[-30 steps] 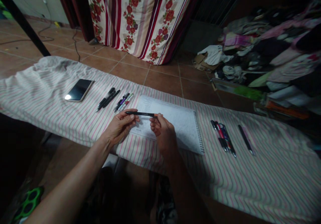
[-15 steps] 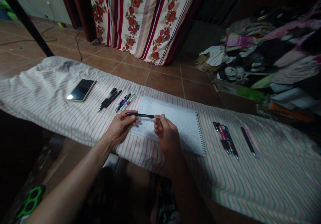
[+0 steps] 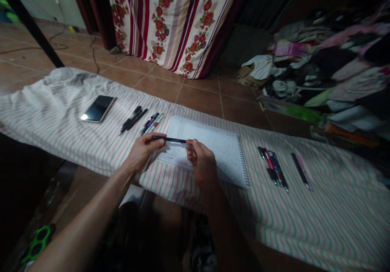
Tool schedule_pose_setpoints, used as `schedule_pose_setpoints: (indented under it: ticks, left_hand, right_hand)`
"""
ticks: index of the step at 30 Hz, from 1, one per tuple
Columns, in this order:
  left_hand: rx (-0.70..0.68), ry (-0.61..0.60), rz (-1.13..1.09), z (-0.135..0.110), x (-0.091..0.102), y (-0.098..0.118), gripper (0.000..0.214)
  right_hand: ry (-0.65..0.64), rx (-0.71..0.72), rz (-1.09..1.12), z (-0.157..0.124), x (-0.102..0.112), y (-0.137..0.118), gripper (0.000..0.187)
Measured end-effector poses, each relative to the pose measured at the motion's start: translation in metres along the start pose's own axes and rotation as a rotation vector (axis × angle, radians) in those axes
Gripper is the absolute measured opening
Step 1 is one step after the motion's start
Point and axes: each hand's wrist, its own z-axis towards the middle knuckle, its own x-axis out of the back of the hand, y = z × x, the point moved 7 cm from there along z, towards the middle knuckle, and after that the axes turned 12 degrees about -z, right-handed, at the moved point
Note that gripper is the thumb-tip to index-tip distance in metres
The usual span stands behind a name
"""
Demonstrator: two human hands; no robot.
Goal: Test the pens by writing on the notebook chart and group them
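A thin black pen [image 3: 174, 140] with an orange tip is held level above a spiral notebook [image 3: 217, 147]. My left hand [image 3: 143, 152] pinches its left end with thumb and fingers. Its right end sits pinched in my right hand [image 3: 202, 164]. The notebook lies open on a striped cloth [image 3: 61, 132] that covers a long table. Two black pens [image 3: 132, 119] and a few coloured pens [image 3: 151, 123] lie just left of the notebook.
A dark phone [image 3: 98, 109] lies on the cloth at the left. Right of the notebook are a cluster of pens [image 3: 272, 167] and a single black pen [image 3: 300, 170]. A floral curtain [image 3: 173, 20] hangs behind, with heaped clothes [image 3: 329, 61] at the right.
Both hands keep their pinch on the pen. The view has drifted slightly; the pen stays level over the notebook.
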Motion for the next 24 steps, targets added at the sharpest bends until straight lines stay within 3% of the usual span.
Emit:
schedule_pose_setpoints:
  ticks: [14, 21, 24]
  left_hand:
    - [-0.023, -0.026, 0.04, -0.002, -0.004, 0.002, 0.026]
    - [-0.006, -0.044, 0.303, -0.003, -0.003, 0.015, 0.018]
    - [-0.108, -0.1, 0.564, -0.002, -0.004, 0.021, 0.013]
  right_hand:
    - [0.018, 0.022, -0.043, -0.001, 0.0, -0.003, 0.025]
    - [0.024, 0.051, -0.09, -0.001, 0.003, -0.006, 0.026]
    - [0.039, 0.104, -0.173, 0.002, 0.005, -0.009, 0.027]
